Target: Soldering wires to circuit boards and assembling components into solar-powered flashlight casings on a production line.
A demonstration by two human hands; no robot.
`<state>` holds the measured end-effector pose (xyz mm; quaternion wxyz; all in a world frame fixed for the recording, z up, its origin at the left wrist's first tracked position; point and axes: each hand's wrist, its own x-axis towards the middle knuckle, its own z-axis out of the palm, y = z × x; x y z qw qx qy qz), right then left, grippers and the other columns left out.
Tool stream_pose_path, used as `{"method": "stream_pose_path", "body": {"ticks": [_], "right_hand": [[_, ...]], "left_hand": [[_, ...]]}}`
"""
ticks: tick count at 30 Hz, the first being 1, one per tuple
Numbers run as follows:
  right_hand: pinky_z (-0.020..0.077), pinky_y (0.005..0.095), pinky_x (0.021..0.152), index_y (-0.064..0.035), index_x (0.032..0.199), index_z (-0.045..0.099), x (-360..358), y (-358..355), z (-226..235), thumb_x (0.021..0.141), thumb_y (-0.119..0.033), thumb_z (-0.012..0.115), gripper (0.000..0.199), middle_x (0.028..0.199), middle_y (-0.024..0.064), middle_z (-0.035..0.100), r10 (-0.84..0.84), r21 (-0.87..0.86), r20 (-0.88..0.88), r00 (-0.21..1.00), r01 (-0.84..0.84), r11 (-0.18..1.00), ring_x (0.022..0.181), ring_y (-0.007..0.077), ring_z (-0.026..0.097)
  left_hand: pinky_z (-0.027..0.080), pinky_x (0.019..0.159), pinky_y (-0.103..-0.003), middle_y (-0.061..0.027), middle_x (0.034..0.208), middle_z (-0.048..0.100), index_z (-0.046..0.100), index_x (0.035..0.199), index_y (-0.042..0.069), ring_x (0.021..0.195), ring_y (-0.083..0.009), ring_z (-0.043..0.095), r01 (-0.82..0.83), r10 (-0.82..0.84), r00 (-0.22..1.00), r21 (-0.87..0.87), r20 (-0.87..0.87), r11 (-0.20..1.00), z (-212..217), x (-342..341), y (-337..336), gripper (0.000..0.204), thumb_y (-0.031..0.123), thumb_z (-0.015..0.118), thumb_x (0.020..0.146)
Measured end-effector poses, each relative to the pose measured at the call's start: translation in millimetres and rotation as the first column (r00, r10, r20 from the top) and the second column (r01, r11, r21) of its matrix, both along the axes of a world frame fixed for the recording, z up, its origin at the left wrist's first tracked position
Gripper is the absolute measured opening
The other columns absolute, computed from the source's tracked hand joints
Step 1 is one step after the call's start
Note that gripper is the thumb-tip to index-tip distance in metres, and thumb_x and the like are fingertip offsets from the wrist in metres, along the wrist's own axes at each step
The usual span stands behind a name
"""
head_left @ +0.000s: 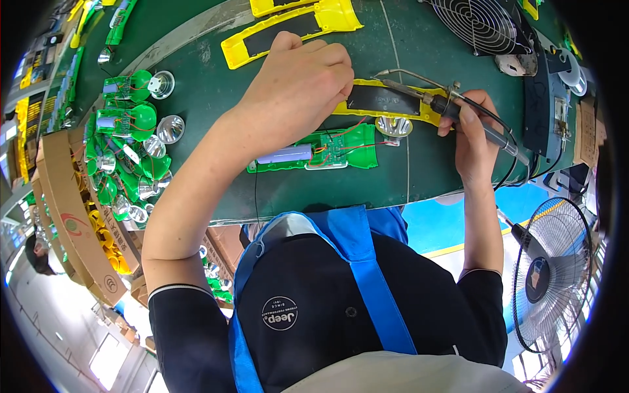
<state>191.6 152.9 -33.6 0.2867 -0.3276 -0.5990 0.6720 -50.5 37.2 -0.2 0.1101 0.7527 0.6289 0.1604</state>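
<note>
My right hand [477, 134] is wrapped round the handle of a soldering iron [502, 139] with a thin bent metal tube clamped along it. Its tip points left above a yellow plastic shell [429, 116] with a dark panel. Over that shell's left end, my left hand [304, 88] is closed with its fingers curled; what they pinch is hidden. Below it lies a green shell [362, 155] holding a purple battery cell [285, 154] and a green circuit board [335, 148] with red wires. A shiny reflector cup [395, 126] sits by the board's right wires.
More yellow shells [236, 54] lie at the far side. Several green shells with reflectors [152, 145] are piled on the left, beside a cardboard box [77, 219] of yellow parts. At the far right stand a fan with a round grille [473, 23] and a dark blue box [538, 111].
</note>
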Motion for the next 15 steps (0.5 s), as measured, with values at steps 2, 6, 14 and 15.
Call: {"method": "stream_pose_path", "body": {"ticks": [2, 6, 14, 15], "right_hand": [[0.0447, 0.0257, 0.06, 0.0008, 0.095, 0.049, -0.7, -3.1, -2.0, 0.088, -0.02, 0.054, 0.023, 0.075, 0.011, 0.057, -0.009, 0.004, -0.055, 0.998, 0.009, 1.0, 0.065, 0.0146, 0.054], [0.0446, 0.0261, 0.061, 0.0008, 0.095, 0.048, -0.5, -5.2, -6.8, 0.088, -0.02, 0.054, 0.023, 0.074, 0.0109, 0.057, -0.024, 0.038, -0.059, 0.998, 0.026, 0.999, 0.064, 0.0144, 0.054], [0.044, 0.0254, 0.061, 0.0008, 0.095, 0.048, -0.3, -6.4, -11.6, 0.088, -0.019, 0.053, 0.022, 0.075, 0.0106, 0.056, -0.013, 0.084, -0.123, 0.992, 0.023, 0.996, 0.065, 0.0138, 0.053], [0.044, 0.0254, 0.061, 0.0008, 0.095, 0.048, -0.6, -6.1, -11.9, 0.088, -0.019, 0.053, 0.022, 0.075, 0.0106, 0.056, -0.014, 0.085, -0.127, 0.992, 0.025, 0.996, 0.065, 0.0138, 0.053]], "left_hand": [[0.032, 0.078, -0.034, -0.001, 0.081, 0.054, 0.061, 0.075, 0.01, 0.082, -0.0164, 0.054, -0.004, 0.004, 1.0, -0.013, 0.0, 1.0, 0.8, 0.3, -0.5, 0.004, 0.007, 0.06, 0.076], [0.032, 0.079, -0.034, -0.0005, 0.082, 0.054, 0.061, 0.075, 0.01, 0.083, -0.0162, 0.054, -0.005, 0.005, 1.0, -0.014, -0.015, 1.0, 0.9, 0.6, -0.4, 0.004, 0.008, 0.059, 0.077], [0.03, 0.077, -0.034, -0.0012, 0.087, 0.053, 0.053, 0.077, 0.009, 0.079, -0.0191, 0.051, 0.024, -0.025, 1.0, -0.009, -0.01, 1.0, 1.8, -0.4, 0.1, 0.008, 0.009, 0.061, 0.078], [0.03, 0.077, -0.034, -0.0012, 0.087, 0.053, 0.053, 0.077, 0.009, 0.079, -0.0191, 0.051, 0.026, -0.026, 1.0, -0.008, -0.014, 1.0, 2.2, -0.1, 0.2, 0.008, 0.009, 0.061, 0.078]]}}
